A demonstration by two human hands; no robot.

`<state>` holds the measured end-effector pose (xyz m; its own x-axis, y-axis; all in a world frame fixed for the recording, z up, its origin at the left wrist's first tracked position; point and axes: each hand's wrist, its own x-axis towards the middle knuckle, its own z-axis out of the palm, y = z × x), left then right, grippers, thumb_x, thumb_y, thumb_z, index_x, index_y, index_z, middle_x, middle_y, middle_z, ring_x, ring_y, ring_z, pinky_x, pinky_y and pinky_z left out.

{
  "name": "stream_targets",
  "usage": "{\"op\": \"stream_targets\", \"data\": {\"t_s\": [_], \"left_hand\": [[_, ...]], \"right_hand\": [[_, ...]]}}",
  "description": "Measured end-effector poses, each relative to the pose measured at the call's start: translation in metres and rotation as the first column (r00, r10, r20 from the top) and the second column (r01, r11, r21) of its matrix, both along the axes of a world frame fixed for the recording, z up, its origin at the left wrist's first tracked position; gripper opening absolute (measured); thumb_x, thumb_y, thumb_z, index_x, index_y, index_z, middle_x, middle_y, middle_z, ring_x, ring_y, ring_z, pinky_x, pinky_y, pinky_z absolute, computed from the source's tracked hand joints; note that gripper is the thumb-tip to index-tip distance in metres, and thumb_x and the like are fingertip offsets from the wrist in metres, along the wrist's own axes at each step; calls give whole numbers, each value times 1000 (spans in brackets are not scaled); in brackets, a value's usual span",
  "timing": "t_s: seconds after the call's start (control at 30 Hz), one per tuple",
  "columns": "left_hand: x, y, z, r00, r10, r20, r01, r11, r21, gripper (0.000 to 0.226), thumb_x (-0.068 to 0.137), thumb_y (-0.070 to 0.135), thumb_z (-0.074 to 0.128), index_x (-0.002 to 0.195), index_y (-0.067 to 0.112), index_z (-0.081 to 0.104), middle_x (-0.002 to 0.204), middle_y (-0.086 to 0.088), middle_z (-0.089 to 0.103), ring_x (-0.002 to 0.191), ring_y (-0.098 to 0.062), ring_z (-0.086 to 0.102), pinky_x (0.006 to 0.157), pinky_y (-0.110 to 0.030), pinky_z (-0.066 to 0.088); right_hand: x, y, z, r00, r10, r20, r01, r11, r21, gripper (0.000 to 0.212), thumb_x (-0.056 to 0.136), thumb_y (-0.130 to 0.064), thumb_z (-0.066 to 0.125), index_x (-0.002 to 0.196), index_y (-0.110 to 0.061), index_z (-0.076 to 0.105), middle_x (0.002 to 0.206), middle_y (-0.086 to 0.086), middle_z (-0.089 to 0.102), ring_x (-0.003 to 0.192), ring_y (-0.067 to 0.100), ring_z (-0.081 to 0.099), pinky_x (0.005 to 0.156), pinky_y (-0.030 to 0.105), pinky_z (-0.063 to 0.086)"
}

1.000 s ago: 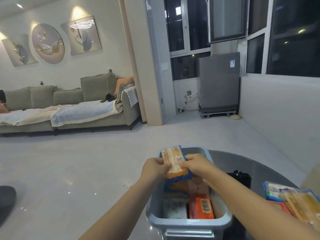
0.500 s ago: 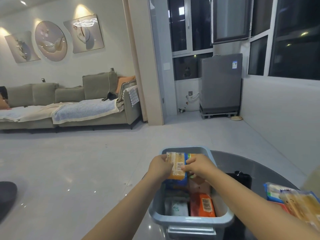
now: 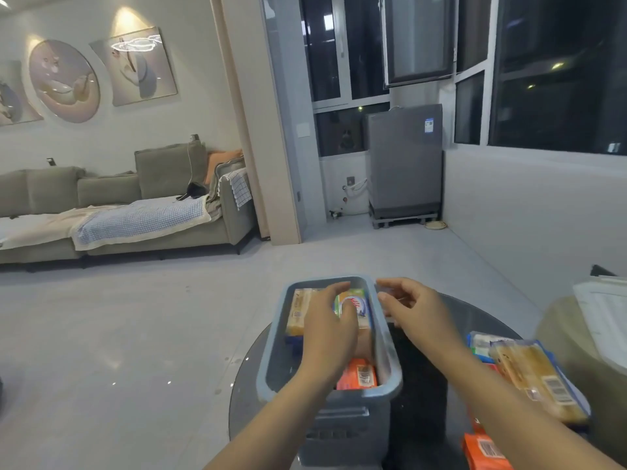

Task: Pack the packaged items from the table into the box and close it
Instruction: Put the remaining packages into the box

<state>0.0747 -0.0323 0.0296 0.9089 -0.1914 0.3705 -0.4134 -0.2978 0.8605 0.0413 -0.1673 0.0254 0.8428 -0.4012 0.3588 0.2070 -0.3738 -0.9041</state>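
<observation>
Our left hand (image 3: 327,329) rests inside the box (image 3: 271,364) on packs (image 3: 298,310), fingers spread; right hand (image 3: 412,312) hovers just outside its right rim, loosely curled, empty.

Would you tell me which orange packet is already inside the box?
The orange packet at the box's near end; the other orange one lies outside on the table.

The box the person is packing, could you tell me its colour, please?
Grey-blue plastic box, seen best in the head view.

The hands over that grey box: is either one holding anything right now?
Neither grips anything. The left hand rests on packets inside the box; the right hand hovers empty beside it.
</observation>
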Motion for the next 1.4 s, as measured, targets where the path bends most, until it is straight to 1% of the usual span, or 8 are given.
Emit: {"op": "stream_targets", "data": {"t_s": [0.13, 0.33, 0.5, 0.73, 0.87, 1.03, 1.23, 1.4], "left_hand": [[-21, -40, -1, 992, -127, -21, 126, 991, -46, 29, 92, 13, 47, 115, 26, 60, 109, 14, 60, 100, 3, 55, 78, -7, 40], [-47, -100, -20, 956, -271, -114, 267, 963, -50, 30, 91, 9, 47, 114, 22, 61, 113, 7, 62, 105, -11, 62, 77, -8, 43], [-53, -130, -47, 920, -303, -249, 297, 953, -63, 28, 94, 13, 46, 116, 21, 60, 114, 4, 63, 95, -6, 63, 53, -1, 45], [-53, -150, -76, 873, -298, -386, 308, 951, -37, 19, 95, 19, 48, 110, 27, 57, 94, 17, 57, 75, 4, 62, 46, -4, 45], [-49, -158, -90, 868, -247, -431, 281, 960, 16, 18, 94, 17, 48, 104, 31, 55, 100, 9, 58, 71, -1, 62, 48, -12, 50], [-46, -163, -106, 861, -163, -483, 265, 952, 152, 30, 93, 25, 48, 120, 12, 56, 124, -6, 56, 99, -18, 64, 82, -36, 57], [-46, -158, -126, 784, -187, -592, 326, 935, 136, 23, 94, 28, 51, 111, 18, 64, 89, 7, 68, 76, -5, 68, 58, -17, 52], [-42, -153, -125, 801, -191, -568, 327, 934, 146, 33, 93, 20, 56, 125, 16, 60, 111, -7, 70, 92, -19, 71, 80, -35, 59]], "right_hand": [[-30, -34, -6, 992, -123, 35, 126, 985, -114, 19, 88, -20, 59, 104, -29, 62, 85, -10, 63, 80, 8, 60, 66, 18, 48], [-68, -86, -27, 973, -228, -42, 219, 964, -152, 16, 87, -20, 60, 99, -29, 65, 85, -10, 66, 82, 7, 61, 73, 24, 52], [-81, -120, -48, 942, -275, -193, 245, 955, -167, 14, 87, -22, 60, 99, -25, 66, 88, -12, 64, 82, 5, 60, 66, 18, 47], [-83, -149, -72, 862, -294, -413, 209, 949, -238, 23, 86, -28, 62, 107, -21, 68, 103, -4, 66, 82, 4, 58, 58, 14, 40], [-81, -154, -77, 795, -296, -530, 103, 926, -363, 22, 85, -32, 60, 103, -24, 70, 103, -5, 68, 81, 5, 56, 62, 18, 40], [-80, -152, -78, 672, -311, -672, -79, 872, -483, 29, 85, -32, 53, 73, -12, 69, 70, 2, 63, 64, 14, 52, 53, 23, 37], [-88, -146, -79, 626, -313, -715, -102, 875, -472, 36, 87, -29, 52, 53, -20, 43, 55, -4, 48, 49, 8, 46, 48, 20, 34], [-93, -142, -83, 619, -248, -745, -122, 907, -403, 38, 90, -30, 52, 53, -19, 48, 55, -5, 49, 49, 5, 46, 49, 17, 35]]}}
